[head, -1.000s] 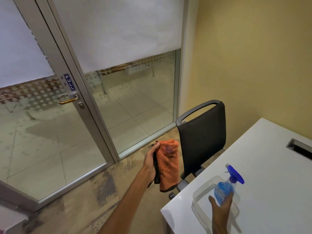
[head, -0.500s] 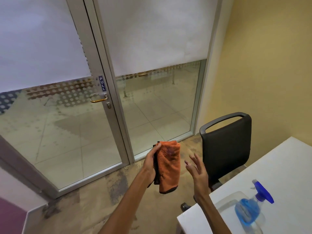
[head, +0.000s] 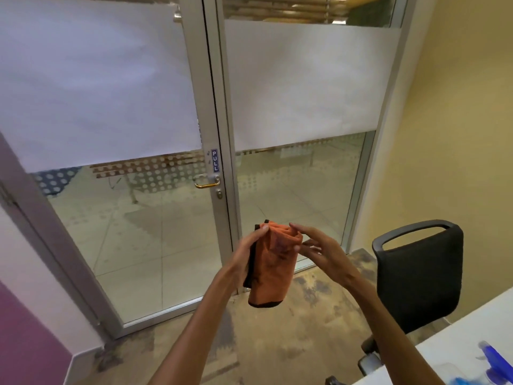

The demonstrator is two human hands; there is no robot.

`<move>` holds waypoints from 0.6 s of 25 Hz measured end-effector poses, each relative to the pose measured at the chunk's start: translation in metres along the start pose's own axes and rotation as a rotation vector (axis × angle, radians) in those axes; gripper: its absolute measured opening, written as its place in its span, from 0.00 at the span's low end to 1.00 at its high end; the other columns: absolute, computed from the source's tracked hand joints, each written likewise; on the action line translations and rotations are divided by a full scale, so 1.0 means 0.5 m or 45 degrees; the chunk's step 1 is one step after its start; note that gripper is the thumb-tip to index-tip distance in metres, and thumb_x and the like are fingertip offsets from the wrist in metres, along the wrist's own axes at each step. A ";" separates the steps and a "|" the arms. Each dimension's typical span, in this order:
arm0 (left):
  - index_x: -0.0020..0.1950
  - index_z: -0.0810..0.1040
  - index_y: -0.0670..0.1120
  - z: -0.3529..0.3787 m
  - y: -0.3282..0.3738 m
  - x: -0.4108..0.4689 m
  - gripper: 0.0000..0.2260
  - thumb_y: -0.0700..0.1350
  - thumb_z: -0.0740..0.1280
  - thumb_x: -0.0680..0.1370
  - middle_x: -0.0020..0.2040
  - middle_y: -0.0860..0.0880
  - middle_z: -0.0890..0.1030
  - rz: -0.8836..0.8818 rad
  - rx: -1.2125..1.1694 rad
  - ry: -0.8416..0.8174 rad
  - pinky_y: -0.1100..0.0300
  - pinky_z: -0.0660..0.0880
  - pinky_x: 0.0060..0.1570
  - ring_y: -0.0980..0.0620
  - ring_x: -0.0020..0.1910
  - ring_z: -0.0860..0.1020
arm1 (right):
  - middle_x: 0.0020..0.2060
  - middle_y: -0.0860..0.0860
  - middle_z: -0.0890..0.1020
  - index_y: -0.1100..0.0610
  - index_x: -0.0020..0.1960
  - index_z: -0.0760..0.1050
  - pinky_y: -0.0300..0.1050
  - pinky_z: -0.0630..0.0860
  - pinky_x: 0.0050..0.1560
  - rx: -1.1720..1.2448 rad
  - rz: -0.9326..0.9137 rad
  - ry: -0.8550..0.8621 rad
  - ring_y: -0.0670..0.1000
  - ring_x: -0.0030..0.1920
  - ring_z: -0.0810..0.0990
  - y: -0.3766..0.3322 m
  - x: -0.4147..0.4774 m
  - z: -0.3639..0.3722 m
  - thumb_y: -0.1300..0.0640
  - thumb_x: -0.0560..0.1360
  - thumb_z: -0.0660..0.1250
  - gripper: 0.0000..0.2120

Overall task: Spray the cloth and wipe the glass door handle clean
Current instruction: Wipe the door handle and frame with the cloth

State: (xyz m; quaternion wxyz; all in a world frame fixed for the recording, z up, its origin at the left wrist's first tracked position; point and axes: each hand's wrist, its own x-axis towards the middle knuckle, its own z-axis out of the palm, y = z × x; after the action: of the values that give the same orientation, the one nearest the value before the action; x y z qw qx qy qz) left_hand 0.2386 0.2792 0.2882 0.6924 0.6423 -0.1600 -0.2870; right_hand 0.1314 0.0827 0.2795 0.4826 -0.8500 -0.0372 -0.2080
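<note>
While the orange cloth (head: 273, 262) is gripped along its edge by the left hand (head: 247, 254), its top is touched by the right hand's (head: 322, 252) spread fingers; the brass door handle (head: 206, 185) is well apart.

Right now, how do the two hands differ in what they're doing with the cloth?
The left hand grips the orange cloth at its upper left edge, so it hangs down; the right hand is open, fingers spread, only touching the cloth's top fold. The left hand bears the cloth's weight; the right hand bears none. Both are raised in front of the glass door, short of the handle.
</note>
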 end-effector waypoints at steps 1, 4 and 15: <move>0.59 0.87 0.47 -0.015 0.007 -0.001 0.21 0.62 0.67 0.79 0.55 0.41 0.87 0.038 0.022 0.003 0.48 0.79 0.59 0.41 0.55 0.85 | 0.60 0.47 0.80 0.44 0.67 0.75 0.45 0.82 0.52 -0.036 -0.034 0.016 0.50 0.50 0.83 -0.008 0.012 0.009 0.55 0.77 0.71 0.20; 0.61 0.86 0.46 -0.056 0.012 -0.003 0.23 0.62 0.64 0.81 0.57 0.41 0.87 0.159 0.063 -0.012 0.46 0.77 0.63 0.39 0.58 0.84 | 0.54 0.47 0.83 0.52 0.60 0.79 0.52 0.83 0.50 -0.092 -0.082 0.065 0.49 0.47 0.84 -0.029 0.045 0.043 0.58 0.76 0.71 0.13; 0.65 0.83 0.48 -0.181 0.012 -0.009 0.22 0.60 0.71 0.78 0.57 0.43 0.87 0.263 -0.045 0.027 0.54 0.83 0.54 0.43 0.56 0.85 | 0.46 0.49 0.84 0.54 0.52 0.80 0.42 0.80 0.46 0.246 0.040 0.342 0.50 0.47 0.85 -0.104 0.124 0.184 0.59 0.77 0.71 0.04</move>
State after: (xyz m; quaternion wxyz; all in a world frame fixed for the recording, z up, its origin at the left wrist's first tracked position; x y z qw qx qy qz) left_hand 0.2894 0.3542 0.2835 0.7312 0.6131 -0.2130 -0.2100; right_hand 0.2033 0.1785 0.3042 0.5658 -0.7647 0.0213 -0.3077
